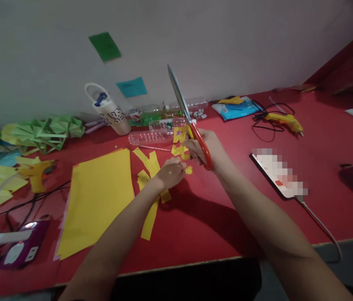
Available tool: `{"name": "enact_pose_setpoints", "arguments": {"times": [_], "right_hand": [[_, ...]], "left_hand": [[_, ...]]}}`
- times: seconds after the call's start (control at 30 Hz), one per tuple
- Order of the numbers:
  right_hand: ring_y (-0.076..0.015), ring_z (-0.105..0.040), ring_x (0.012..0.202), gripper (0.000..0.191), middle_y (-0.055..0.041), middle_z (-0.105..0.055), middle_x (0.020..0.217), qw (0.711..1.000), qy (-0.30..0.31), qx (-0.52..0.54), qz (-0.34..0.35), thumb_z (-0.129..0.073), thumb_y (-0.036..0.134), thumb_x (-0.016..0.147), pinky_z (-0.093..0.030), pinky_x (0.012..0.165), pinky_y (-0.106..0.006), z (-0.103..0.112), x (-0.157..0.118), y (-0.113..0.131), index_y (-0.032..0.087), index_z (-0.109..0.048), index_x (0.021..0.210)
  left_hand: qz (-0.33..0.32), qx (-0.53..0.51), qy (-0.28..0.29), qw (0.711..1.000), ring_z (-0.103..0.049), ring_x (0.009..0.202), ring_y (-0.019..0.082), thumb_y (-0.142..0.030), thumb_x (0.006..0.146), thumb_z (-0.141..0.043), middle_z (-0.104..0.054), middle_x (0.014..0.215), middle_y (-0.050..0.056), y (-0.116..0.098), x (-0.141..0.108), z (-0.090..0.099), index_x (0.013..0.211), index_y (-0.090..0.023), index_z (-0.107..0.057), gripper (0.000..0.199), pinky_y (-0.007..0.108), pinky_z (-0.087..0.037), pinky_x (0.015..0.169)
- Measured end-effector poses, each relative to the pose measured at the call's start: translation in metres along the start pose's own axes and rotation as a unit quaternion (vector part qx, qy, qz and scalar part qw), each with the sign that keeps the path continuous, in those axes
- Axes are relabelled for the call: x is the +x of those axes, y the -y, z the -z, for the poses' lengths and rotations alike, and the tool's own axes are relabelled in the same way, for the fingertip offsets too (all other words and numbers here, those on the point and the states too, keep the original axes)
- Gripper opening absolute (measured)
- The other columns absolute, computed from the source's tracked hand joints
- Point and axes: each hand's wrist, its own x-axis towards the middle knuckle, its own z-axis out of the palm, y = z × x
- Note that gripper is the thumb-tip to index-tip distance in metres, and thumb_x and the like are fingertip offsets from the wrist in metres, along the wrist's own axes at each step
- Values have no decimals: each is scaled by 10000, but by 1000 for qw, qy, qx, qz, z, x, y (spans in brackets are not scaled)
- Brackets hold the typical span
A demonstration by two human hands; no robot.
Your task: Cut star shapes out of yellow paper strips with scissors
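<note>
In the head view my right hand (206,146) is closed round the red handles of a pair of scissors (181,95). The blades point up and to the left, toward the wall. My left hand (173,170) is low over the table with its fingers curled together; what they hold, if anything, is hidden. Just off its fingertips is a small yellow paper star (189,170). Cut yellow paper pieces (179,149) are behind the hands. Yellow paper strips (151,217) lie crossed beneath and left of my left hand.
A stack of yellow sheets (101,196) lies left, with a glue gun (36,174) beyond it. Along the wall stand a tumbler (113,115), clear plastic bottles (151,137) and a blue packet (237,109). Rightward are another glue gun (285,122) and a phone (273,175) on a cable.
</note>
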Motion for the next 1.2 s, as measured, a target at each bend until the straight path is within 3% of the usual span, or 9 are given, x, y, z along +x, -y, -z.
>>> {"name": "enact_pose_setpoints", "arguments": {"times": [0.2,0.33,0.47,0.57,0.67,0.73,0.93,1.1,1.2], "right_hand": [[-48,-317,343,179,116,-354,409,1000,9,9,-1,-530,115,649,-331,399,-199,0,3,-4,213,-418,551],[-56,-336,329,196,115,-363,399,999,0,22,-23,-559,118,677,-371,399,-204,-1,7,-11,215,-435,560],[-65,-354,308,210,115,-368,387,994,-63,63,-55,-568,131,733,-405,419,-211,-3,20,-33,222,-442,592],[-82,-388,312,252,91,-406,380,988,-107,74,-87,-571,161,768,-372,393,-218,-2,34,-56,229,-425,574],[-79,-369,304,224,38,-543,447,983,-135,69,-101,-564,170,767,-334,364,-226,3,45,-77,224,-444,587],[-70,-353,296,194,9,-629,530,982,-145,66,-103,-579,186,757,-339,356,-234,5,48,-85,220,-463,606],[-64,-363,292,160,10,-650,543,985,-139,47,-91,-587,213,757,-379,373,-237,1,42,-92,215,-506,619],[-66,-400,300,196,22,-595,502,988,-131,24,-82,-624,246,747,-367,368,-234,-6,22,-77,210,-499,601],[-74,-429,321,216,20,-588,497,994,-97,19,-56,-646,307,754,-353,360,-230,-8,0,-69,209,-509,619]], "left_hand": [[3,59,1,998,-615,978,269,-208,908,-395,-678,938,141,-6,4,0,827,-144,-639,265,431,-421,952],[23,70,-7,997,-632,875,249,-268,897,-472,-679,847,125,0,3,2,724,-151,-635,264,377,-451,844],[73,23,-74,994,-600,765,215,-289,897,-456,-677,828,100,12,-2,12,757,-164,-625,252,320,-415,661],[104,-28,-141,984,-567,725,195,-287,885,-459,-658,775,74,24,-8,23,708,-176,-579,240,302,-374,624],[106,-67,-170,977,-536,676,175,-301,878,-459,-626,706,50,38,-14,36,674,-187,-535,246,293,-350,608],[121,-92,-154,976,-538,668,169,-304,871,-458,-636,719,49,47,-21,44,701,-190,-549,224,295,-353,613],[164,-99,-1,981,-577,727,195,-294,795,-537,-667,866,69,64,-34,61,762,-189,-571,114,313,-371,615],[96,-101,33,990,-589,921,243,-225,743,-561,-629,1030,104,64,-43,48,900,-177,-595,168,338,-435,736],[60,-143,64,986,-565,982,251,-274,754,-568,-578,1057,94,63,-56,35,961,-181,-596,228,356,-466,800]]}}
